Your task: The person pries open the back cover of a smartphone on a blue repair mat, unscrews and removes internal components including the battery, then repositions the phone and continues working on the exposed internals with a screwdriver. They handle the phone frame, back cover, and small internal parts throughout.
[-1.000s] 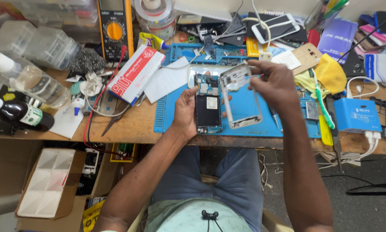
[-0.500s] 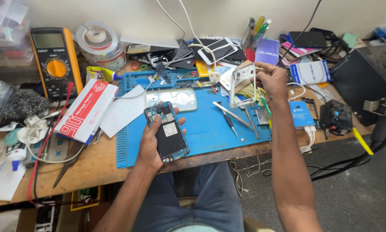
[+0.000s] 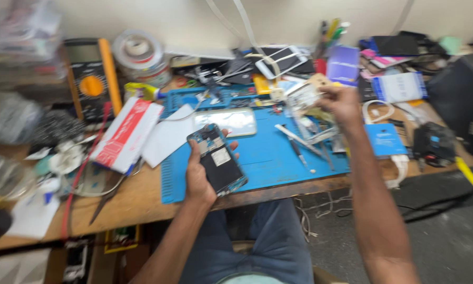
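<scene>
Starting at the left of the frame, I see the yellow multimeter (image 3: 89, 84) and the red and white box (image 3: 126, 134) lying on the desk (image 3: 136, 202), clear of my work. Just left of centre, my left hand (image 3: 200, 176) cradles the opened phone (image 3: 219, 160) over the near edge of the blue mat (image 3: 268, 152); the fingers wrap its sides from beneath, firmly closed on it, with the bare circuit side facing up. I judge it best to keep that palm low and level above the mat, so that anything loose drops onto blue and not onto the floor. At centre lie the tweezers (image 3: 299, 139), close at hand. To the upper right of centre, my right hand (image 3: 341, 105) pinches a thin pale phone part (image 3: 305, 97) above the mat's far edge; the fingers are closed on it, though blur hides what exactly the part is. I would grip it by its edges only and set it flat among the tools.
</scene>
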